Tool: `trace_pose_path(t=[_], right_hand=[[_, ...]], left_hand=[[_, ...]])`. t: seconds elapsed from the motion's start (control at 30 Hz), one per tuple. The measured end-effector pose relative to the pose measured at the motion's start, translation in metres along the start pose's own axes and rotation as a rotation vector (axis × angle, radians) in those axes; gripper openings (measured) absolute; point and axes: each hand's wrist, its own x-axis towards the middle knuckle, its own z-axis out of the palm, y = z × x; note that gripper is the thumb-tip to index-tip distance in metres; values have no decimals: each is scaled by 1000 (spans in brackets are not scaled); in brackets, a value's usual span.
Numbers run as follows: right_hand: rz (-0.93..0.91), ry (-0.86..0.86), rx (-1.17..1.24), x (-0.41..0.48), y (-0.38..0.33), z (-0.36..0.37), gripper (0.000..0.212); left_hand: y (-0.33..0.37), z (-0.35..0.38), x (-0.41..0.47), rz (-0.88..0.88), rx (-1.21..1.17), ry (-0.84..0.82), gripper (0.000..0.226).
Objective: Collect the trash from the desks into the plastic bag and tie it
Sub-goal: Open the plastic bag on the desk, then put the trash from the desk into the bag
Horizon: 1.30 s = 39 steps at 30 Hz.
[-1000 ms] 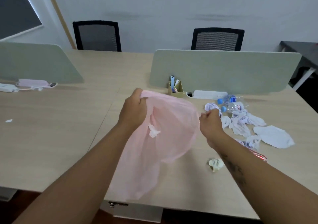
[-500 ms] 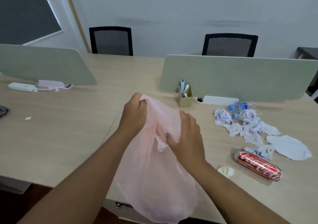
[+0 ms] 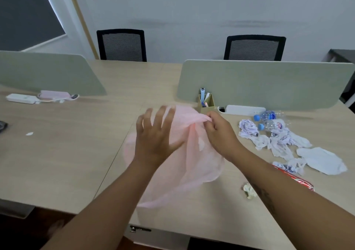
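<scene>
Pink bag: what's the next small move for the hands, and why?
Probably pinch the rim of the pink bag with the left hand too and spread the mouth open. Only the right hand pinches the bunched rim; the left hand is open, fingers spread over the film. The crumpled papers, water bottles and red can lie on the desk to the right.

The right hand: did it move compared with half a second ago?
Yes. The right hand moved away from the person, up close to the pen holder, where it now pinches the pink bag.
</scene>
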Motion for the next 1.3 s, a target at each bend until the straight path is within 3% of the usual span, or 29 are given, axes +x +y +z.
trace_pose_path(t=[0.07, 0.13, 0.27, 0.3, 0.37, 0.5, 0.53, 0.63, 0.7, 0.8, 0.87, 0.93, 1.0, 1.07, 1.2, 1.3], right_hand=[[-59, -34, -61, -2, -1, -10, 10], [-69, -40, -269, 2, 10, -24, 31], [33, 43, -655, 19, 52, -49, 28], [76, 52, -686, 21, 63, -54, 27], [142, 4, -662, 22, 84, -61, 35], [307, -237, -502, -8, 121, -70, 86], [351, -249, -439, -18, 130, -72, 89], [438, -102, -267, -46, 160, -74, 68], [465, 20, -294, -62, 187, -70, 53], [511, -181, -502, -91, 226, -53, 60], [502, -264, -525, -112, 243, -42, 47], [464, -159, -416, -123, 245, -39, 28], [466, 20, -299, -123, 242, -41, 24], [415, 121, -224, -111, 225, -45, 31], [309, -79, 42, -81, 178, -52, 67], [253, 67, -297, -74, 194, -79, 81]], left_hand=[[-2, 2, 11, -177, -91, -176, 47], [-15, 4, 19, -324, -282, -325, 34], [-34, -9, 36, -271, -662, -440, 11], [-34, -16, 38, -238, -713, -429, 19], [-33, -24, 38, -209, -735, -415, 34], [-23, -17, 26, -183, -638, -351, 22], [-18, -12, 22, -177, -593, -358, 20], [3, 4, 7, -190, -478, -411, 21], [17, 15, -4, -214, -462, -469, 23], [40, 29, -17, -252, -491, -527, 23], [55, 36, -22, -248, -524, -567, 23], [68, 42, -23, -245, -552, -606, 23], [78, 46, -23, -266, -609, -643, 23], [89, 49, -23, -276, -685, -697, 21], [112, 52, -21, -279, -792, -743, 22], [125, 53, -18, -321, -816, -697, 29]])
